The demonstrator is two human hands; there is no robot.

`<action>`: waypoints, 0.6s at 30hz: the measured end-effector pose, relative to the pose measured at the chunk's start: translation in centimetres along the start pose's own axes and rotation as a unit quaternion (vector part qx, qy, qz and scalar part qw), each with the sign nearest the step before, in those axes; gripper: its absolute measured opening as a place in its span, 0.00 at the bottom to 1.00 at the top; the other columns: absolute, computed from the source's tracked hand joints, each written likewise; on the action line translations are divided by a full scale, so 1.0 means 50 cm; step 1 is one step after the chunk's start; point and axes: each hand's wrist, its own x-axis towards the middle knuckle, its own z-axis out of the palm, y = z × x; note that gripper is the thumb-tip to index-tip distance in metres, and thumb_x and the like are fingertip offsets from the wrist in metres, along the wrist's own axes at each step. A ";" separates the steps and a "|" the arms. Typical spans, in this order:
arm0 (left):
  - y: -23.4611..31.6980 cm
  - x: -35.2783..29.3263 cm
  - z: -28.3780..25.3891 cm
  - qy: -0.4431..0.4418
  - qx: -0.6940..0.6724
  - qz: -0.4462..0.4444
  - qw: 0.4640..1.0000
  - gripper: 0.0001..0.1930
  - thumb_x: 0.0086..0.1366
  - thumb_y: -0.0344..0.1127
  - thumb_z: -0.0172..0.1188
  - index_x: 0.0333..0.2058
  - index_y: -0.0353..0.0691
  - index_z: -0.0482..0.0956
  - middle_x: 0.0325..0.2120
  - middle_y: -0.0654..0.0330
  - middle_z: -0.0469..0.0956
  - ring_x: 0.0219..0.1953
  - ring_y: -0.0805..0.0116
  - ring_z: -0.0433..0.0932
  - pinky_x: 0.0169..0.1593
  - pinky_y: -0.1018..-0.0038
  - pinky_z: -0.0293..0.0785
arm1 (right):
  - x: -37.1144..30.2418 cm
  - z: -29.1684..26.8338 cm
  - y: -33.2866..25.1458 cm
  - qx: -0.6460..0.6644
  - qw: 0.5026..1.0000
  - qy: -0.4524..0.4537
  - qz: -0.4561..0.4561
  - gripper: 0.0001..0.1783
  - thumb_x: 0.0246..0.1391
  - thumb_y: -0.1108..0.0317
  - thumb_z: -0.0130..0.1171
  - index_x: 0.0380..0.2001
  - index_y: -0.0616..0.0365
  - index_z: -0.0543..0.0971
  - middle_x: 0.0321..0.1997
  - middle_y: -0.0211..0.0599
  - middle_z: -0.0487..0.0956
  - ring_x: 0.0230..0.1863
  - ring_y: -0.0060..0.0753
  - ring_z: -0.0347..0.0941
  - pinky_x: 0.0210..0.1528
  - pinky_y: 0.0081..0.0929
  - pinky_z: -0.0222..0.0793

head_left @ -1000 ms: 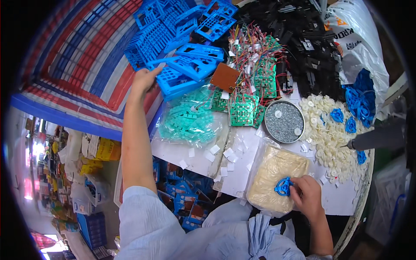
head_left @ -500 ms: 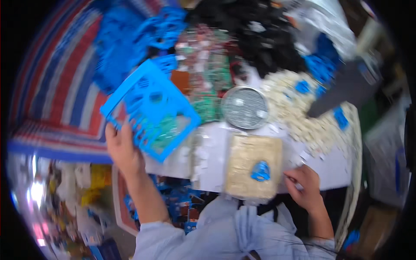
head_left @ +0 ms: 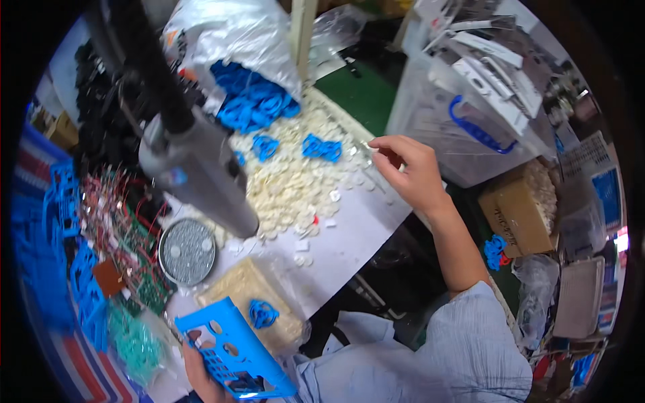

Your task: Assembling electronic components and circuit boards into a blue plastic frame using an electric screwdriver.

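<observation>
My left hand (head_left: 201,376) grips the edge of a blue plastic panel (head_left: 238,352) with round and slotted cut-outs, low in front of me. Most of that hand is hidden by the panel and the lower edge of the view. Under and beyond the panel lies a beige plastic-wrapped slab (head_left: 248,292) with a small blue plastic part (head_left: 263,314) on top. My right hand (head_left: 413,164) is over the table's right edge, beside a spread of cream-coloured small pieces (head_left: 289,181). Its thumb and index finger are nearly together, and whatever is between them is too small to make out.
A round tin of small metal pieces (head_left: 188,252) stands near a grey stand-like tool (head_left: 201,174). Wired circuit boards (head_left: 127,228) and blue panels (head_left: 64,269) lie left. A white bag (head_left: 235,33) spills blue parts. A clear bin (head_left: 437,101) and cardboard box (head_left: 517,215) stand right.
The view has swung to the right. My left hand has brought the blue panel lower and closer. My right hand has gone from beside the beige slab out to the table's right edge.
</observation>
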 end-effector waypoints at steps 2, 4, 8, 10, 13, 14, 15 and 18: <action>0.019 0.001 -0.014 -0.059 0.022 0.006 0.998 0.20 0.77 0.44 0.48 0.60 0.40 0.72 0.33 0.64 0.79 0.24 0.78 0.78 0.19 0.83 0.71 | 0.002 -0.069 -0.047 -0.020 0.996 0.078 -0.045 0.11 0.51 0.74 0.65 0.40 0.59 0.85 0.31 0.37 0.82 0.27 0.30 0.75 0.32 0.28 0.73; 0.019 0.013 -0.034 -0.094 0.041 0.009 0.995 0.20 0.77 0.44 0.48 0.60 0.40 0.71 0.31 0.65 0.79 0.20 0.79 0.77 0.15 0.84 0.67 | 0.009 -0.143 -0.062 -0.079 0.975 0.168 -0.120 0.12 0.49 0.77 0.65 0.39 0.59 0.85 0.32 0.37 0.81 0.30 0.31 0.75 0.33 0.28 0.73; 0.015 0.019 -0.007 -0.041 0.047 0.028 0.998 0.20 0.77 0.45 0.48 0.60 0.41 0.70 0.31 0.65 0.79 0.21 0.80 0.78 0.15 0.85 0.67 | 0.037 -0.272 -0.092 -0.449 0.874 0.139 -0.124 0.51 0.35 0.68 0.78 0.67 0.40 0.69 0.70 0.44 0.64 0.67 0.55 0.59 0.63 0.58 0.62; 0.024 0.012 0.027 -0.021 0.044 0.035 0.998 0.20 0.77 0.45 0.49 0.60 0.41 0.69 0.30 0.65 0.78 0.21 0.80 0.78 0.16 0.86 0.67 | 0.066 -0.316 -0.065 -0.558 0.822 0.072 -0.082 0.64 0.31 0.66 0.82 0.73 0.30 0.59 0.78 0.41 0.51 0.75 0.60 0.48 0.64 0.72 0.57; 0.026 0.013 0.014 -0.062 0.058 0.028 0.996 0.21 0.76 0.45 0.49 0.60 0.39 0.69 0.30 0.65 0.78 0.22 0.80 0.78 0.18 0.85 0.69 | 0.112 -0.359 -0.032 -0.621 0.782 -0.039 -0.023 0.73 0.27 0.67 0.83 0.76 0.25 0.51 0.82 0.38 0.43 0.79 0.62 0.41 0.63 0.82 0.57; 0.030 0.020 0.004 -0.106 0.088 0.033 0.990 0.21 0.76 0.45 0.50 0.60 0.39 0.69 0.30 0.65 0.78 0.22 0.80 0.77 0.18 0.85 0.68 | 0.126 -0.367 -0.029 -0.629 0.774 -0.076 -0.005 0.74 0.27 0.67 0.83 0.76 0.25 0.50 0.82 0.38 0.43 0.79 0.62 0.41 0.62 0.82 0.58; 0.035 0.027 -0.006 -0.149 0.118 0.038 0.981 0.21 0.76 0.45 0.51 0.60 0.39 0.69 0.30 0.65 0.78 0.21 0.80 0.77 0.18 0.85 0.68 | 0.139 -0.382 -0.039 -0.630 0.770 -0.101 0.004 0.73 0.28 0.71 0.81 0.76 0.25 0.50 0.83 0.37 0.42 0.78 0.64 0.45 0.62 0.77 0.64; 0.039 0.032 0.031 -0.232 0.102 0.076 0.964 0.22 0.75 0.47 0.52 0.57 0.35 0.71 0.32 0.63 0.78 0.23 0.76 0.75 0.25 0.80 0.70 | 0.156 -0.430 -0.047 -0.560 0.823 -0.094 0.020 0.71 0.30 0.75 0.77 0.76 0.25 0.50 0.83 0.38 0.43 0.77 0.67 0.49 0.63 0.66 0.69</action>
